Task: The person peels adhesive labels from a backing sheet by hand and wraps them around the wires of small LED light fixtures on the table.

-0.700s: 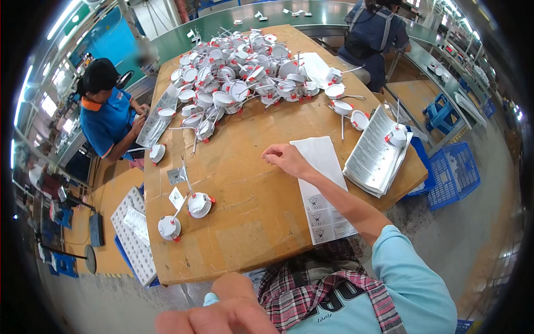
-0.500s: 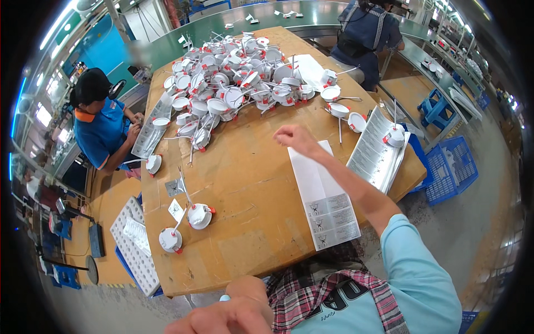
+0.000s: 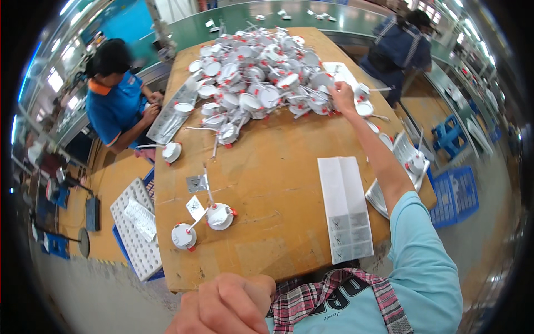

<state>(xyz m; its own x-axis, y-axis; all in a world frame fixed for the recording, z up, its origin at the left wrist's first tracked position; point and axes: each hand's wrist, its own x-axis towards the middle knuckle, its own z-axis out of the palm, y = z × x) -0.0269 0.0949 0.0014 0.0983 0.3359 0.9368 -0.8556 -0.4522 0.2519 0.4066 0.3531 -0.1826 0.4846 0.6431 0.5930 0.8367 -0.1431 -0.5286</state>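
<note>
A large heap of round white downlights with red clips and white cables covers the far part of the cardboard-topped table. At the heap's right edge is my right hand, its fingers bent against the lamps; whatever is between them is hidden. My left hand is closed at the near edge, low in the view, and its grip hides any content. Two downlights stand at the near left, one with a white tag, the other beside it. A label sheet lies right of centre.
A silver label strip lies at the left edge, near a co-worker in blue. Another sheet stack with a downlight on it is at the right edge. Blue crates and a white perforated tray flank the table.
My right hand has moved forward and right from above the table's middle to the heap's edge. My left hand stays closed near the table's front edge. The view has shifted slightly.
</note>
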